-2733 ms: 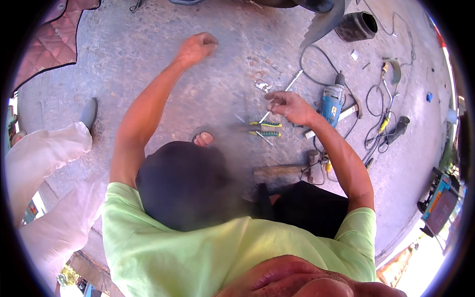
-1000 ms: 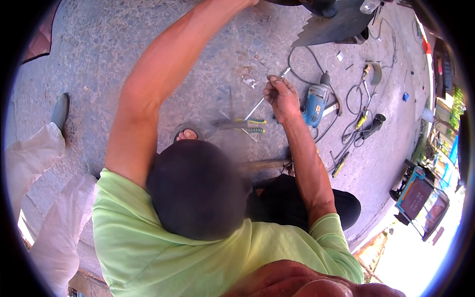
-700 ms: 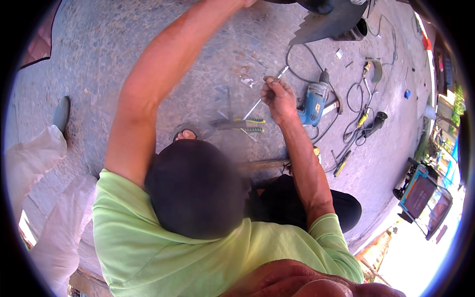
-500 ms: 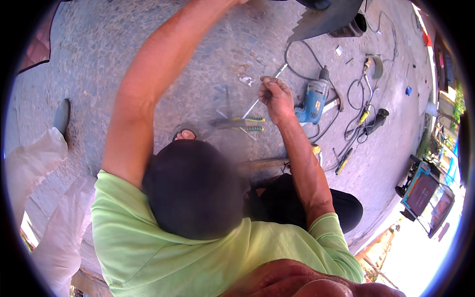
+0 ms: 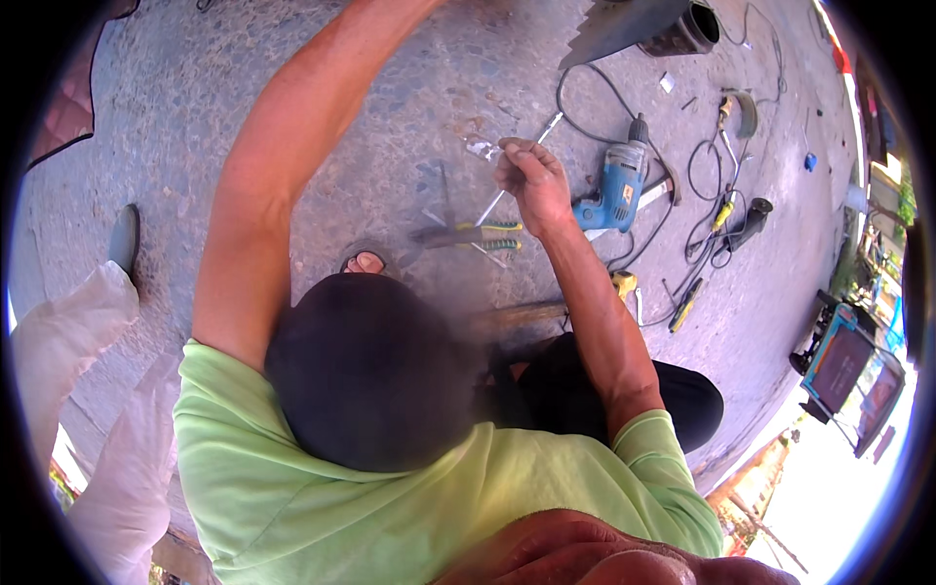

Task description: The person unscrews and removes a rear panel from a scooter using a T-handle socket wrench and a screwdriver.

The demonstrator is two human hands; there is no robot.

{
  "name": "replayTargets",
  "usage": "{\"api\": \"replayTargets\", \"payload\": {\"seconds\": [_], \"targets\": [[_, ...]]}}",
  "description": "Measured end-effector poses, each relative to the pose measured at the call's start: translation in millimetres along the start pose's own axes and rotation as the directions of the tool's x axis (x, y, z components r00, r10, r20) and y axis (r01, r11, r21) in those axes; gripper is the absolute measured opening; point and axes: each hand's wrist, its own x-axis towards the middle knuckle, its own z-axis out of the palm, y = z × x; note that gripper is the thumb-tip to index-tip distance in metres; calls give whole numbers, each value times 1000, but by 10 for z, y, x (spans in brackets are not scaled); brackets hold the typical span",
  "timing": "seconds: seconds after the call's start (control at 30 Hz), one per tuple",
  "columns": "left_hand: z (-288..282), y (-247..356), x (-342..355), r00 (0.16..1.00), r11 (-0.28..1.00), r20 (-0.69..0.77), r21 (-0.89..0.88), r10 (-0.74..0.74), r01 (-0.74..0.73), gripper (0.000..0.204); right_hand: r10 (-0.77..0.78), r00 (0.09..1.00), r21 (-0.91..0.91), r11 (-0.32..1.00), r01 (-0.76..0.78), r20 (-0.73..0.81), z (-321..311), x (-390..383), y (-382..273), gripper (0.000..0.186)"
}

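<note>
My left arm (image 5: 283, 136) reaches past the top edge, and the hand on it is out of view. My right hand (image 5: 531, 185) hovers over the floor with thumb and fingers pinched together; what they hold, if anything, is too small to make out. Just right of it lies a blue corded drill (image 5: 617, 190). A long pale rod (image 5: 492, 205) runs beneath the hand, crossing pliers with yellow-green handles (image 5: 502, 244). A small silvery scrap (image 5: 480, 148) lies left of my fingertips. A wooden handle (image 5: 517, 314) is partly behind my dark knee.
A toothed dark sheet (image 5: 614, 34) and black cylinder (image 5: 687, 34) are at the top. Cables, tools (image 5: 746, 224) and a teal-edged machine (image 5: 843, 366) lie rightward. A person's pale-trousered legs (image 5: 73, 331) are at left, below a pink quilted pad (image 5: 68, 97).
Since the earliest frame my left arm has stretched forward, taking its hand out of view. My right hand's spread fingers have closed into a pinch, and it has shifted slightly up and left.
</note>
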Motion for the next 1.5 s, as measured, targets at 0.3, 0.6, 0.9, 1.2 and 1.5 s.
{"api": "replayTargets", "payload": {"seconds": [0.3, 0.6, 0.9, 1.2, 1.5], "targets": [[10, -72, 26, 998, 999, -41, 8, 45, -45, 6, -34, 998, 35, 999, 33, 47, 17, -33, 0, 20], [-70, -95, 129, 999, 997, 39, 74, 10, -13, 11, -43, 998, 13, 999, 42, 51, 1, -41, 30, 18], [-45, -63, 58, 998, 998, 23, -42, 56, -55, 10, -51, 999, 32, 998, 50, 18, -14, -23, 28, 19], [82, -134, 31, 997, 989, -51, -127, 66, -72, 8, -53, 997, 82, 995, 48, 58, 12, 122, -234, 24], [71, -187, -105, 973, 876, -230, -463, 30, -137, 13, -79, 993, 88, 994, 71, 93, 231, 456, -660, 30]]}}
